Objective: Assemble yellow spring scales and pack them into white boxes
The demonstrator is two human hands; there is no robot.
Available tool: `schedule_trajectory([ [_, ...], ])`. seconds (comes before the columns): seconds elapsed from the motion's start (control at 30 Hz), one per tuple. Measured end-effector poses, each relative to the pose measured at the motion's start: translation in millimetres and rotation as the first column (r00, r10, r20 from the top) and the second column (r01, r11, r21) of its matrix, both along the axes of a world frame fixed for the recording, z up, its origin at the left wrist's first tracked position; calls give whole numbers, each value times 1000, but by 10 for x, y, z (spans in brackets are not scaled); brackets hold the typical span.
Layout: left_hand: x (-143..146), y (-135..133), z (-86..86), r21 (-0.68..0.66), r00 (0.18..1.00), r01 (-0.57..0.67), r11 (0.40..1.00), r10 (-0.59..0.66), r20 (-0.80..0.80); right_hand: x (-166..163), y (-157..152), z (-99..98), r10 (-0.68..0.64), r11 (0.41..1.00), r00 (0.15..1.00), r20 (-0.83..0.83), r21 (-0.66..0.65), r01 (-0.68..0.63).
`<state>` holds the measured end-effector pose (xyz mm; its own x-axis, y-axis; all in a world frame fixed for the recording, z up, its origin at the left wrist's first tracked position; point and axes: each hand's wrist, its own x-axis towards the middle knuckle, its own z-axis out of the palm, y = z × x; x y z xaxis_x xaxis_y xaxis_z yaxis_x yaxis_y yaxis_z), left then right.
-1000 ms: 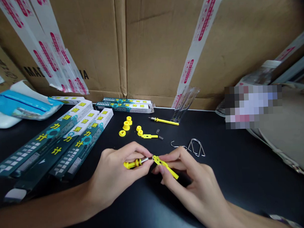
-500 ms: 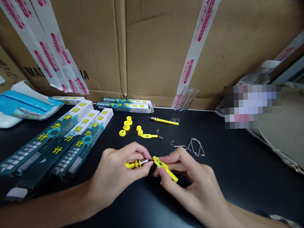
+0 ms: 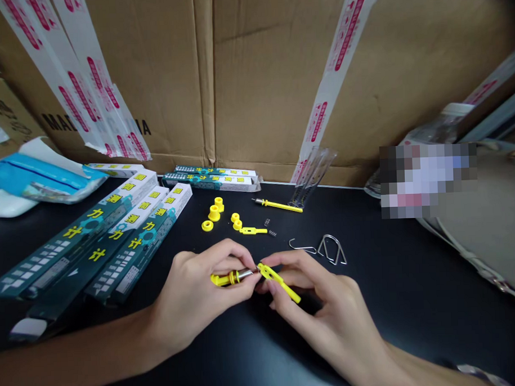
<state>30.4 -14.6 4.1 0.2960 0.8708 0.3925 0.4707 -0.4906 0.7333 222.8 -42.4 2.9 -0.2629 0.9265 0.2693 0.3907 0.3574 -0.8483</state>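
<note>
My left hand (image 3: 216, 287) pinches a yellow plastic rod with a silver metal spring end (image 3: 244, 274); part of the rod is hidden by the fingers. Between the thumb and fingers of my right hand (image 3: 318, 303) is a flat yellow plastic piece (image 3: 281, 282) with holes and a narrow tail. Its holed end meets the tip of the silver part, but whether the two are hooked together I cannot tell. Beyond my hands lie a similar yellow piece (image 3: 254, 231), two small springs (image 3: 272, 233), several yellow caps (image 3: 214, 213) and another yellow rod (image 3: 279, 204).
Bent wire hooks (image 3: 332, 249) lie beyond my right hand. Clear plastic tubes (image 3: 310, 177) lean at the back. Long printed boxes (image 3: 144, 233) lie at left, more boxes (image 3: 215, 179) behind. A bottle (image 3: 439, 125) and a beige bag (image 3: 482, 219) are at right, a blue packet (image 3: 45, 175) far left.
My right hand has shifted slightly, tilting the flat yellow piece and bringing its holed end closer to the silver tip. My left hand is nearly still.
</note>
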Motion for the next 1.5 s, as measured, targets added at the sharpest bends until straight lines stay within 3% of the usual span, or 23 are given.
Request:
schedule_trajectory([
  [0.23,-9,4,-18,-22,1000,7,1000,-7,5,38,76,-54,49,969,996,-77,-237,-66],
  [0.63,-1,9,20,-4,1000,-14,1000,14,13,9,121,-27,73,939,986,-148,-324,-118],
  [1.1,-8,-16,24,28,998,57,998,-56,-18,27,176,20,125,925,981,-146,-341,-168],
  [1.5,-14,0,17,81,997,74,994,-73,-18,11,185,31,33,872,963,-268,-464,-159],
])
